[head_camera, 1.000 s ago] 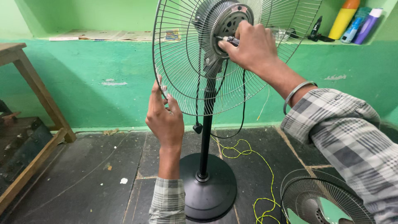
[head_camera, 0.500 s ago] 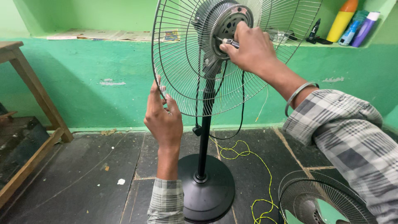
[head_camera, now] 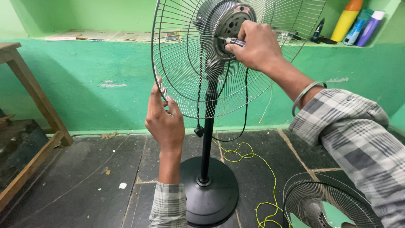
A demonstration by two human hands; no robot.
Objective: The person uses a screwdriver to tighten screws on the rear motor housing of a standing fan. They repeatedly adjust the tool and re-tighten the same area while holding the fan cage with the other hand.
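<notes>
A pedestal fan stands in front of me on a round black base (head_camera: 211, 198). Its rear wire guard (head_camera: 181, 55) is mounted around the grey motor housing (head_camera: 230, 25). My left hand (head_camera: 164, 122) grips the guard's lower left rim with thumb and fingers. Over at the motor hub, my right hand (head_camera: 257, 44) is closed on a small screwdriver (head_camera: 231, 41), tip against the housing. A metal bangle (head_camera: 306, 95) sits on my right wrist. A black cord (head_camera: 244, 105) hangs from the motor.
A second wire fan guard (head_camera: 329, 202) lies on the dark floor at the lower right beside a yellow wire (head_camera: 253, 160). A wooden table (head_camera: 29, 97) stands at the left. Bottles (head_camera: 358, 23) and papers (head_camera: 105, 36) rest on the green wall ledge.
My right hand has shifted slightly on the screwdriver at the motor hub. My left hand keeps its hold on the guard rim.
</notes>
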